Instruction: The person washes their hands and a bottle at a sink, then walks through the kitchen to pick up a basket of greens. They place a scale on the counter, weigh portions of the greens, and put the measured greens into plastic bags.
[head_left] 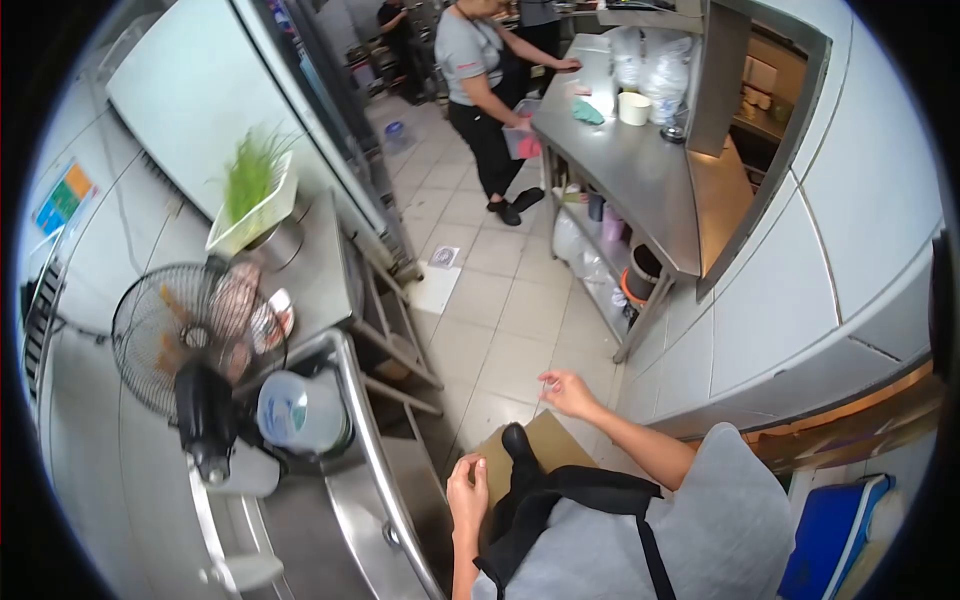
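My left hand (467, 492) hangs in front of my apron, fingers loosely bent and holding nothing, close to the rounded edge of a steel counter (372, 470). My right hand (567, 392) is stretched forward over the tiled floor with its fingers apart and nothing in it. My black shoe (517, 440) stands on a brown sheet of cardboard (553, 440) between the two hands.
A black fan (190, 335) and a lidded clear plastic tub (300, 412) stand on the steel counter at the left, with a white tray of green shoots (252, 205) behind them. A person (480, 90) works at a steel table (640, 170) at the back. A blue cooler (835, 535) sits bottom right.
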